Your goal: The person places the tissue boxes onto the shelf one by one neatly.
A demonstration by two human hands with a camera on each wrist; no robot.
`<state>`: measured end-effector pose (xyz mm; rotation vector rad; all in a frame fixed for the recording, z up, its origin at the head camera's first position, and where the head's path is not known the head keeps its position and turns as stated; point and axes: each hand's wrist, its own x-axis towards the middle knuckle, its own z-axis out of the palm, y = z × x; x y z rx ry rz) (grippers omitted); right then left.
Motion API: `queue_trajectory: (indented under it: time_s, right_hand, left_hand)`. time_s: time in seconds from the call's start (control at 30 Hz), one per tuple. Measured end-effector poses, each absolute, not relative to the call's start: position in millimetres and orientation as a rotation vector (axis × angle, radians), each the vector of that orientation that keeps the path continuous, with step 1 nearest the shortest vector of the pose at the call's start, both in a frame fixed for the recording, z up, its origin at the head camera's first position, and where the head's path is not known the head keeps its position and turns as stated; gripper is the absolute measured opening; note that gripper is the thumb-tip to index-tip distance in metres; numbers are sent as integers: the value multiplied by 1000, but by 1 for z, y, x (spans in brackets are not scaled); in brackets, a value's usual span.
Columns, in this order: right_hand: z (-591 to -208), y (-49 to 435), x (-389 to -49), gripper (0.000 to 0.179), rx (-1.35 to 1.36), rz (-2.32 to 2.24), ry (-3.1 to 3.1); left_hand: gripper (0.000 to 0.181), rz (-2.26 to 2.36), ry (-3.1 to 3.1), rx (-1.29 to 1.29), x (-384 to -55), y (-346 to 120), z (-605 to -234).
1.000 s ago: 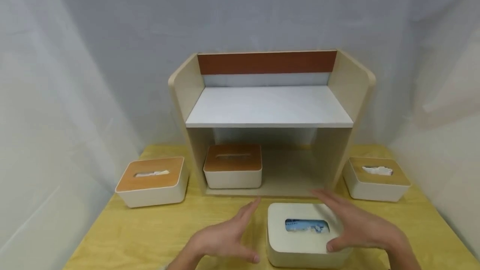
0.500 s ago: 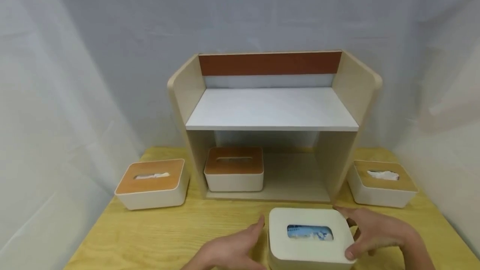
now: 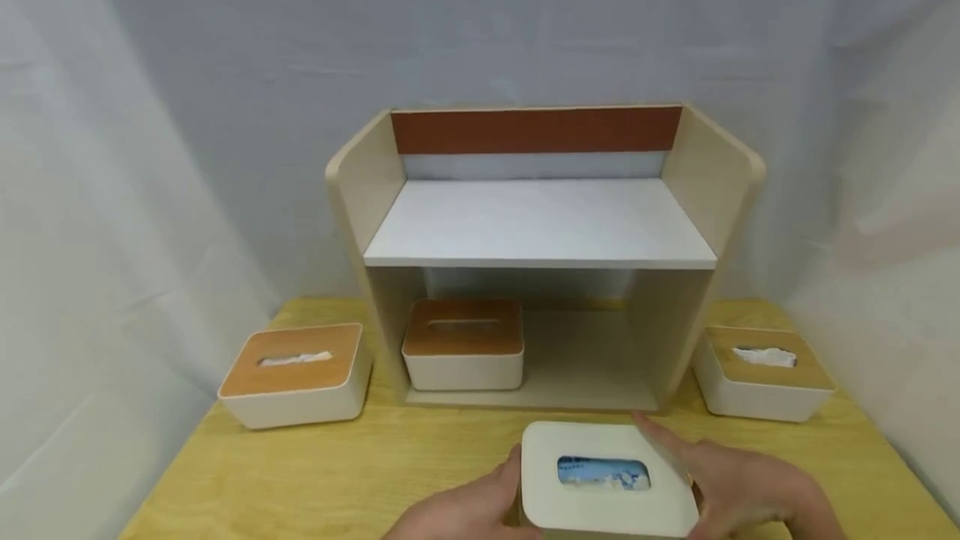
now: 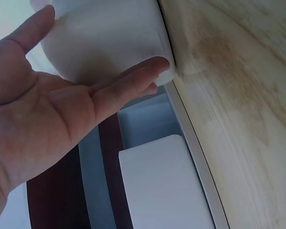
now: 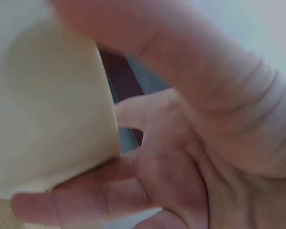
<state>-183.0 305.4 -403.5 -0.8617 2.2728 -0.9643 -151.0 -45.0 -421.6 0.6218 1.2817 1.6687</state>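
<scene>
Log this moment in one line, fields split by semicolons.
left hand: touches white tissue box, left end; right hand: grips right end; shelf: brown-topped box, lower left; beside shelf: left tissue box, right tissue box

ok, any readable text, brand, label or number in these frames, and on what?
None legible.
Blue packet inside the white box: tiny dark marks, possibly print, too small and blurred to read.
No other lettering visible in any view.

Nearest tissue box (image 3: 600, 507) before shelf (image 3: 540, 223)
</scene>
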Motion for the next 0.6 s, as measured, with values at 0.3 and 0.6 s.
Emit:
queue_trajectory:
  time_s: [0.3,0.6]
  right_hand:
    - [-405,290,-174,131,-767,-798,2415]
    - [-404,281,-173,131,-718,-830,2429]
  left_hand:
    - [86,1336,2035,774,-167,-48,-431]
    - [86,1283,2134,929,-178,-51,-433]
